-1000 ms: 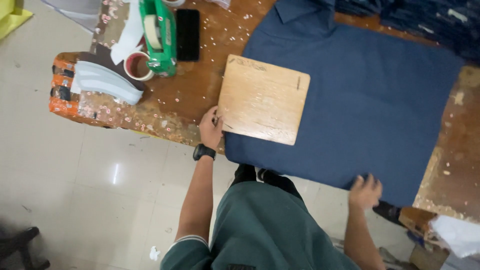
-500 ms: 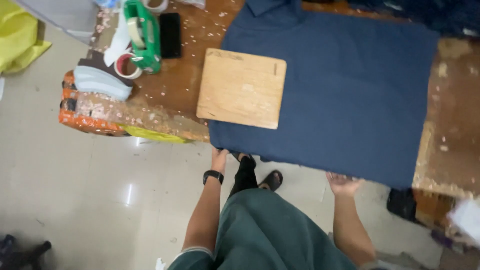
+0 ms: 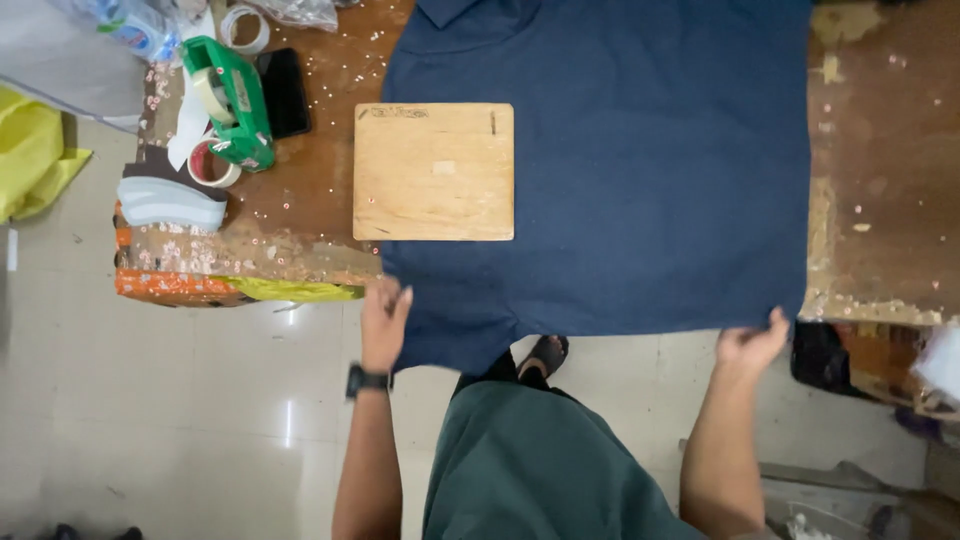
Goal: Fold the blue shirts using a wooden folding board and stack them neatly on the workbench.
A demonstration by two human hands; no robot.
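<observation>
1. The left hand (image 3: 383, 322) pinches the blue shirt (image 3: 640, 180) at its near edge; the right hand (image 3: 752, 345) grips its other corner.
2. The shirt lies on the table (image 3: 870, 200); a wooden board (image 3: 433, 172) sits on it.

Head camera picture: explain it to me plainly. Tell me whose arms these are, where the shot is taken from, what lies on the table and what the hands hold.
There is no machine here. The camera sits on a person's head and looks straight down, so the two bare arms rising from the bottom edge are that person's own. The left hand, with a dark watch on its wrist, grips the near left corner of a dark blue garment. The right hand pinches the near right corner. The garment is spread flat over a worn wooden table, and its near edge hangs over the front. A rectangular wooden board lies on the garment's left part, reaching onto the bare table. Further left are a green tape dispenser, rolls of tape and a black phone. Below is a shiny tiled floor.
</observation>
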